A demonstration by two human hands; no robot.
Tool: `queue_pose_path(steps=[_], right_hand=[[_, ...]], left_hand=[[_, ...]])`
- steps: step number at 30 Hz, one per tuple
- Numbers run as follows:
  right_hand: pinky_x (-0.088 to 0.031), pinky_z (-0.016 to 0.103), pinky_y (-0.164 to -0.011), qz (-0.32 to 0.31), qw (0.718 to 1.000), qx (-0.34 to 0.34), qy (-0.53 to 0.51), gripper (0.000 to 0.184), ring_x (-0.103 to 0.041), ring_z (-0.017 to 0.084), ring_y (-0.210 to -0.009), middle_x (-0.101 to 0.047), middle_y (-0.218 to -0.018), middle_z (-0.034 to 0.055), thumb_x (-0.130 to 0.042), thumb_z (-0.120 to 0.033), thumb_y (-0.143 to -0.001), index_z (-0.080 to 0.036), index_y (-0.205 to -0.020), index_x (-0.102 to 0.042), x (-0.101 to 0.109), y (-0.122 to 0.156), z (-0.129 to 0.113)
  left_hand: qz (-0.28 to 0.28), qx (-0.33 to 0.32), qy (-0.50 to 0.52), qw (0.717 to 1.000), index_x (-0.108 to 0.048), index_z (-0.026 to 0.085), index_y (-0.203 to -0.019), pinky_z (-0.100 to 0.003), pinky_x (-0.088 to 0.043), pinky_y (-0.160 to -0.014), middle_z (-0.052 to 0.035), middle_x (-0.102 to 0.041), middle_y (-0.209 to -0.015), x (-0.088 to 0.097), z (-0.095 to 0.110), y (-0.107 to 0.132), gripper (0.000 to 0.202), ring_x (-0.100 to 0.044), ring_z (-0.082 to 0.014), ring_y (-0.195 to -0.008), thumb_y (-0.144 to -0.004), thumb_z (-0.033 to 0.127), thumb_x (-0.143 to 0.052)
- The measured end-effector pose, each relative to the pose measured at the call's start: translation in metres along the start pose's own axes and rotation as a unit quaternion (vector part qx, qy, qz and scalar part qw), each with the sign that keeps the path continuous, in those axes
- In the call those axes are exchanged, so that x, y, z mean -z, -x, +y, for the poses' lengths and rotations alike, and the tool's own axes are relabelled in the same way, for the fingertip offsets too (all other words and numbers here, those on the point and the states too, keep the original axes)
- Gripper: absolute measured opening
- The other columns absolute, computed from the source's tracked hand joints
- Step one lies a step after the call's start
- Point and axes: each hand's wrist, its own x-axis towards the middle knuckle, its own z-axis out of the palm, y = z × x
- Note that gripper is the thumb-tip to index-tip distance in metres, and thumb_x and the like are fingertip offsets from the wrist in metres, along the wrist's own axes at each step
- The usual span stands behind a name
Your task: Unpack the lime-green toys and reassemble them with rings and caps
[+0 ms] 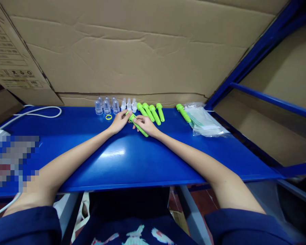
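Note:
A bright green flashlight-shaped tube (142, 130) is held at an angle just above the blue table, its wide end up and to the left. My left hand (119, 121) pinches that wide end between thumb and fingers. Around the body just below it, my right hand (146, 124) is closed, with its thumb on top. Close to my left hand a small yellow ring (108, 117) lies flat. Beyond my right hand, several similar green tubes (155, 115) lie side by side. Clear plastic cups (107, 107) and narrower translucent caps (129, 104) stand in groups behind my left hand.
Another green tube (184, 113) touches a clear plastic bag (206, 120) on the right. The blue table (148, 160) backs onto a cardboard wall (132, 54). A white cable (46, 112) loops at the left, and a blue metal frame (247, 64) rises at the right.

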Motion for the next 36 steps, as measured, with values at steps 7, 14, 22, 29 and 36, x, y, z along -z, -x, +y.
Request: queue_pose_path(steps=[7,14,22,29,36], right_hand=[[-0.047,0.023,-0.051,-0.006,1.0,0.006,0.002,0.043,-0.056,0.01,-0.05,-0.067,-0.068,0.002,-0.06,-0.059,-0.087,-0.016,-0.087,-0.059,-0.0001,-0.0005,0.0019],[-0.048,0.023,-0.051,-0.002,1.0,0.003,0.005,0.042,-0.057,0.011,-0.05,-0.067,-0.068,0.0013,-0.06,-0.059,-0.087,-0.017,-0.087,-0.06,0.0006,-0.0006,0.0016],[-0.049,0.023,-0.053,0.006,1.0,-0.009,0.004,0.042,-0.056,0.01,-0.051,-0.067,-0.068,0.0006,-0.062,-0.059,-0.085,-0.017,-0.086,-0.06,-0.0003,0.0,-0.0013],[-0.048,0.024,-0.052,0.015,1.0,-0.014,0.004,0.044,-0.055,0.01,-0.049,-0.067,-0.066,0.0004,-0.067,-0.06,-0.082,-0.017,-0.085,-0.059,0.0,-0.0004,-0.003],[-0.047,0.023,-0.05,0.011,1.0,-0.016,-0.003,0.044,-0.055,0.01,-0.048,-0.067,-0.065,0.001,-0.067,-0.061,-0.082,-0.017,-0.083,-0.058,-0.0012,-0.0003,-0.0035]], left_hand=[[-0.017,0.001,-0.014,1.0,-0.056,0.016,-0.077,-0.023,-0.044,-0.063,0.0019,-0.056,-0.067,0.0015,-0.0007,-0.0001,0.049,-0.055,-0.0109,-0.063,-0.088,0.064,-0.054],[-0.033,0.013,0.001,0.999,-0.053,0.017,-0.083,-0.023,-0.043,-0.06,0.0012,-0.057,-0.069,0.0011,0.0013,0.0014,0.049,-0.055,-0.0117,-0.064,-0.085,0.066,-0.056],[-0.036,0.019,0.005,0.999,-0.051,0.018,-0.084,-0.024,-0.042,-0.059,0.0009,-0.057,-0.069,0.0009,0.0011,0.0003,0.051,-0.055,-0.0121,-0.064,-0.084,0.069,-0.056],[-0.009,0.024,0.042,0.999,-0.044,0.02,-0.086,-0.023,-0.042,-0.056,0.002,-0.06,-0.073,0.0,-0.0027,-0.0002,0.052,-0.058,-0.0113,-0.061,-0.079,0.067,-0.066],[-0.013,0.018,-0.023,1.0,-0.059,0.015,-0.081,-0.025,-0.043,-0.064,0.0014,-0.057,-0.066,0.0014,-0.0009,0.0002,0.053,-0.054,-0.0117,-0.063,-0.085,0.068,-0.054]])
